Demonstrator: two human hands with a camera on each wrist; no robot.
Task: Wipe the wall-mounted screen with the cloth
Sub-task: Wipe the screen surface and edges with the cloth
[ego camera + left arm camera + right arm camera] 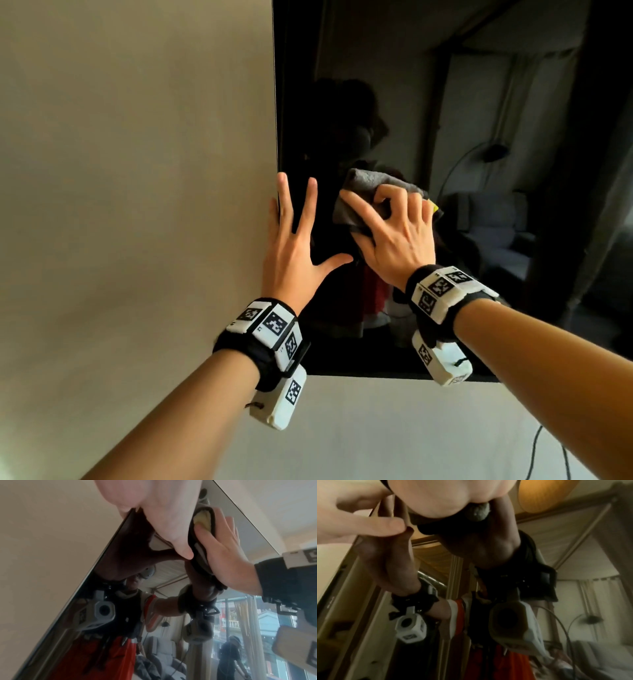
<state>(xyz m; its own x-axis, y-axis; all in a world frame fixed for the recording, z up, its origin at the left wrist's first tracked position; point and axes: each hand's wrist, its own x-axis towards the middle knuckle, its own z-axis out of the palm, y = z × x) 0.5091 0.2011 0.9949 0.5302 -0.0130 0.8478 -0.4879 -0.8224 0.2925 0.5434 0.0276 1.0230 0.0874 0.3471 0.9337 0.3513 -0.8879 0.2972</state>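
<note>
The black wall-mounted screen [479, 102] fills the right of the head view and mirrors the room. My left hand [291, 246] lies flat with its fingers spread on the screen's left edge, near the lower left corner. Just to its right, my right hand [394, 222] grips a bunched grey cloth [370, 185] with a yellow patch and presses it against the glass. In the left wrist view the right hand [223, 550] holds the cloth [202, 519] on the screen [171, 615]. A grey bit of cloth [478, 511] shows under my right palm in the right wrist view.
A bare beige wall [137, 205] runs left of the screen, and a lighter wall [376, 428] lies below its bottom edge. A thin black cable [534, 452] hangs at the lower right. Both wrists carry black bands with white marker blocks.
</note>
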